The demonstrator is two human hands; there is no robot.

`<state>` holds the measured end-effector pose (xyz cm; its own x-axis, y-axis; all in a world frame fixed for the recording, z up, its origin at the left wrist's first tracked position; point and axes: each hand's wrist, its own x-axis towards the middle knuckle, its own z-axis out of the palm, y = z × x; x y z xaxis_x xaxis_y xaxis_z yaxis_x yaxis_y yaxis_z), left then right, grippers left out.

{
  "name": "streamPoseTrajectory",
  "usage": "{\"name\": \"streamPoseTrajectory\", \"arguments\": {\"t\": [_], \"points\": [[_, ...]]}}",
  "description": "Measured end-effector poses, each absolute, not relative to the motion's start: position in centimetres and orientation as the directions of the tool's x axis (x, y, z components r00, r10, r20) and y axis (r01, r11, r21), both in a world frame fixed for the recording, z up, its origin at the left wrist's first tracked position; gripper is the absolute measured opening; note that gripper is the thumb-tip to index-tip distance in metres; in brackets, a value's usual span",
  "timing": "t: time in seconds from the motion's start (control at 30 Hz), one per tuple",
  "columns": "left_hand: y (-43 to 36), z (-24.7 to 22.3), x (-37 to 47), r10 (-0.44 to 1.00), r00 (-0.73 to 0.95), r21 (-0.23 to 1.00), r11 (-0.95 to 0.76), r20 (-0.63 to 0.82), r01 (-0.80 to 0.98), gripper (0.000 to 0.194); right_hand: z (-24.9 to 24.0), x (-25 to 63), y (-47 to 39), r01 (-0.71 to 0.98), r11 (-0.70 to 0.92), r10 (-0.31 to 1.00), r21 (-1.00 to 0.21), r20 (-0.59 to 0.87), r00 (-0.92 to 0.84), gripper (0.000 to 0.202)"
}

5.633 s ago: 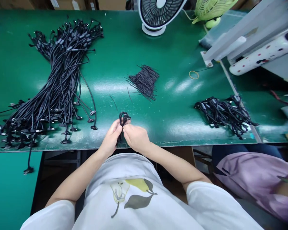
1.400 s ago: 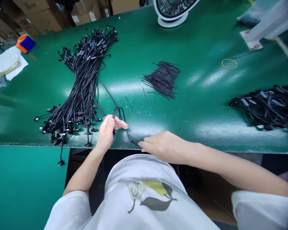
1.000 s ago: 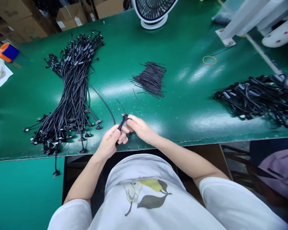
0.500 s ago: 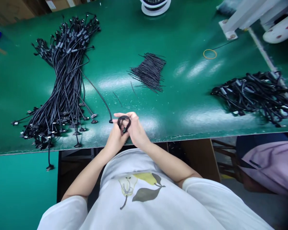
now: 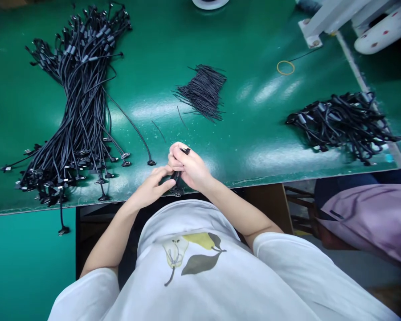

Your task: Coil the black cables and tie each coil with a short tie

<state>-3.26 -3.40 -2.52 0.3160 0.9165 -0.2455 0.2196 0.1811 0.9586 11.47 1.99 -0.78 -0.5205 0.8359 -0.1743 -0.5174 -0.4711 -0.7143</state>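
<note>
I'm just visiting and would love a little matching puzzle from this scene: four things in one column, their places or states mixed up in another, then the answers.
Things
1. Long cables
2. Looped cables
3. Thin strips
4. Right hand

Places or states
A. Gripping a black cable
B. Right side of the picture, heaped across a pale seam
C. Left side of the picture, one connector hanging beyond the table's near edge
D. Piled between the two cable heaps

Pairs: 1-C, 2-B, 3-D, 4-A
</note>
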Motion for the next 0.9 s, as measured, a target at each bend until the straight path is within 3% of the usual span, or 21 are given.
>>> {"name": "streamPoseTrajectory", "arguments": {"t": [0.13,0.3,0.5,0.63,0.73,0.9], "points": [[-3.7,-2.6,-2.6,0.790,0.488,0.875,0.474,-0.373,-0.098,0.040,0.3,11.3,1.5,-0.501,-0.513,0.769,-0.697,-0.113,-0.630,0.044],[-4.0,-2.8,-1.9,0.672,0.608,0.703,0.666,-0.423,-0.248,0.038,0.5,11.9,1.6,-0.453,-0.491,0.709,-0.744,-0.040,-0.704,0.045],[-4.0,-2.9,-0.5,0.598,0.731,0.515,0.762,-0.329,-0.392,0.048,0.6,12.7,2.2,-0.421,-0.500,0.631,-0.756,0.015,-0.776,0.049],[-4.2,-2.0,0.9,0.607,0.687,0.391,0.791,-0.400,-0.471,0.047,0.3,13.3,2.9,-0.470,-0.512,0.627,-0.719,0.062,-0.776,0.047],[-4.0,-1.5,1.3,0.653,0.594,0.376,0.757,-0.470,-0.535,0.037,-0.2,13.5,3.3,-0.478,-0.499,0.696,-0.723,-0.005,-0.718,0.045],[-3.9,-2.4,1.3,0.716,0.493,0.407,0.691,-0.494,-0.597,0.023,-0.3,13.3,3.6,-0.459,-0.568,0.780,-0.683,-0.269,-0.565,0.039]]}}
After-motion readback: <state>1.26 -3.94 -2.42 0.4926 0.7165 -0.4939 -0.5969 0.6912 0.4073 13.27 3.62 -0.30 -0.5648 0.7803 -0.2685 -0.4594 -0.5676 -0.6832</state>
